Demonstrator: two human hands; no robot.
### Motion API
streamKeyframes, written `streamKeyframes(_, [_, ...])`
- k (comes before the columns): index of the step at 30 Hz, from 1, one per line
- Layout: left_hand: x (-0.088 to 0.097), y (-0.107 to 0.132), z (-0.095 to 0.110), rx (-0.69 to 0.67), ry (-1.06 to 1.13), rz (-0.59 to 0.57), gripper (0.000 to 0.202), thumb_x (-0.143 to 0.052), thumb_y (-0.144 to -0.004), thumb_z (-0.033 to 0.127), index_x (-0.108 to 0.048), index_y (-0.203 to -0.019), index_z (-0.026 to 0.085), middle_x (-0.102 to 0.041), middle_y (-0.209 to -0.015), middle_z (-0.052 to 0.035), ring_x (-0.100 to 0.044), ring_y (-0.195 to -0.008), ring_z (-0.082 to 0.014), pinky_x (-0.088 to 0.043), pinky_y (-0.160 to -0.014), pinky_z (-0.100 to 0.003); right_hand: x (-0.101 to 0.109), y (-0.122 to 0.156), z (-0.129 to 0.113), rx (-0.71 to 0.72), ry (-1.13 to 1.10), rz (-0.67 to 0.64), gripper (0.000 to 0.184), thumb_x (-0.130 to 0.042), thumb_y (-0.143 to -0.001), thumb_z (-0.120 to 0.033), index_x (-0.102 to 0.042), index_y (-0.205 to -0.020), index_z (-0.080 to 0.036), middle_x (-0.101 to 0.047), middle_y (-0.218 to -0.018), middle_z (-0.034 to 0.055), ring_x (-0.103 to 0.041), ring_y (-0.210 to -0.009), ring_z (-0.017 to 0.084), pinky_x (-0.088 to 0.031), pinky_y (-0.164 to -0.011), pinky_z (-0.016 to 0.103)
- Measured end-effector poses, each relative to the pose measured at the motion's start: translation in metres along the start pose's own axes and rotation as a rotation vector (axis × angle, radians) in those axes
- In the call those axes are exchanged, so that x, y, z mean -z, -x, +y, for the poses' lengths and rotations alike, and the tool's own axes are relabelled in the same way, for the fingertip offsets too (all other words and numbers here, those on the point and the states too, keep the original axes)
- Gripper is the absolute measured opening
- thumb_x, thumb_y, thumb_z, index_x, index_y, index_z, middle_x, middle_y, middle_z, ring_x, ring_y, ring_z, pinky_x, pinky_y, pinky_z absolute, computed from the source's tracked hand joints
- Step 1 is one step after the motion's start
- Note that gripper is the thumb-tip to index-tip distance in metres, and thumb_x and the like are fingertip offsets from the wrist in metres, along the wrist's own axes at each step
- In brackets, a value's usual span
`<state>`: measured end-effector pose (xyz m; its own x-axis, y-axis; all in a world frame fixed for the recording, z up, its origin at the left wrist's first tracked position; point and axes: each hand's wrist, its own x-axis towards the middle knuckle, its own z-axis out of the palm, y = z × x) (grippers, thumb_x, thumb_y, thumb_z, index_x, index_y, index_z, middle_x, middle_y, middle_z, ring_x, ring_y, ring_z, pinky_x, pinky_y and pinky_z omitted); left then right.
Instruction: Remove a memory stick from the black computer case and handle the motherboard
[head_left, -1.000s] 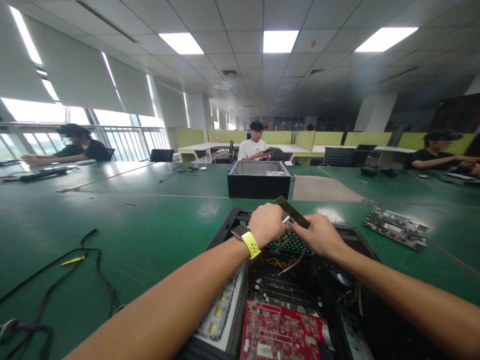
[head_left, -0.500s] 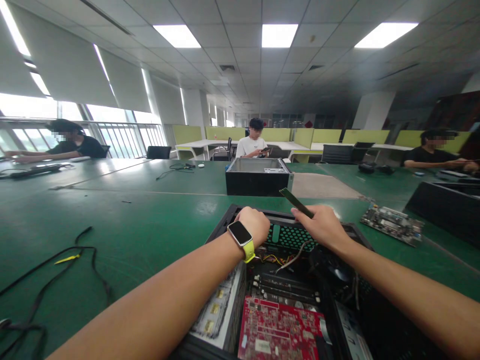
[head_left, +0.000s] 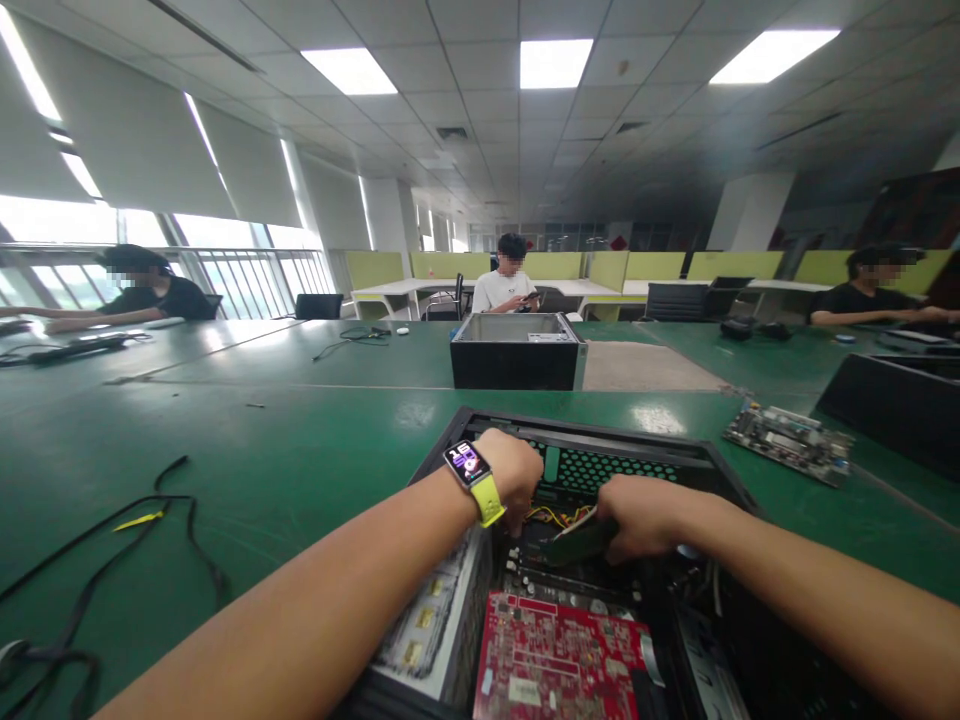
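Observation:
My right hand (head_left: pixel 645 518) is closed on one end of a green memory stick (head_left: pixel 579 545), which it holds low inside the open computer case (head_left: pixel 600 430). The stick hovers over or touches the slot area of the motherboard (head_left: pixel 540 580); which of the two I cannot tell. Over the left side of the case, my left hand (head_left: pixel 514 468) is curled with its fingers pointing down near the slots' left end. Its fingertips are mostly hidden. A red circuit card (head_left: pixel 562 655) sits in the case closer to me, and yellow and red wires (head_left: pixel 551 515) lie behind the slots.
Beyond my case stands another open case (head_left: pixel 517 365), with a person (head_left: pixel 501 290) seated behind it. A loose circuit board (head_left: pixel 787 440) and a black case (head_left: pixel 892 410) lie at right. Black cables (head_left: pixel 161 495) spread across the green table (head_left: pixel 300 430) at left.
My right hand has lowered the memory stick from above the case's far edge down into the case. My left hand has dipped slightly, and its watch screen has lit up.

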<state>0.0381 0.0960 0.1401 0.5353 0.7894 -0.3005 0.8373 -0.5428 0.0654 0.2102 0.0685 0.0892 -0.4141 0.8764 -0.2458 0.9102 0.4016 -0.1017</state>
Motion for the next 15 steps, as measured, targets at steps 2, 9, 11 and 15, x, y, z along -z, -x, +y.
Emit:
streamKeyframes(2, [-0.004,0.001,0.016,-0.009,-0.216,-0.146,0.058,-0.087,-0.042,0.01,-0.03,-0.038,0.017,-0.069,-0.083,-0.0192,-0.064,-0.087,-0.0423,-0.049,-0.083,-0.056,-0.006,-0.002,-0.006,0.07,0.035,-0.02,0.014,-0.069,-0.061,-0.034,-0.072,-0.068,-0.022,-0.063,-0.061,0.0035,-0.056,-0.053,0.017,-0.027,-0.046,0.025])
streamKeyframes(9, [-0.029,-0.017,0.033,-0.162,-0.289,-0.189,0.04,-0.074,-0.061,0.007,-0.04,-0.043,0.017,-0.07,-0.087,-0.0194,-0.066,-0.085,-0.0393,-0.055,-0.074,-0.048,-0.005,-0.002,-0.03,0.053,0.193,-0.141,0.032,-0.053,-0.081,-0.037,-0.074,-0.093,-0.015,-0.07,-0.091,0.0177,-0.067,-0.083,0.033,-0.041,-0.056,0.033])
streamKeyframes(11, [-0.032,-0.021,0.032,-0.169,-0.296,-0.22,0.032,-0.078,-0.058,0.01,-0.049,-0.046,0.016,-0.07,-0.084,-0.0183,-0.066,-0.081,-0.0392,-0.055,-0.072,-0.048,-0.003,-0.001,-0.031,0.037,0.197,-0.155,0.029,-0.055,-0.079,-0.034,-0.074,-0.09,-0.016,-0.071,-0.089,0.0167,-0.067,-0.082,0.032,-0.043,-0.057,0.032])
streamKeyframes(15, [-0.034,-0.024,0.033,-0.193,-0.382,-0.324,0.019,-0.082,-0.055,0.013,-0.069,-0.068,0.015,-0.072,-0.083,-0.0132,-0.067,-0.078,-0.0331,-0.057,-0.069,-0.04,-0.002,-0.003,-0.028,0.048,0.211,-0.185,0.032,-0.054,-0.076,-0.036,-0.074,-0.091,-0.016,-0.071,-0.09,0.0157,-0.067,-0.083,0.031,-0.047,-0.06,0.032])
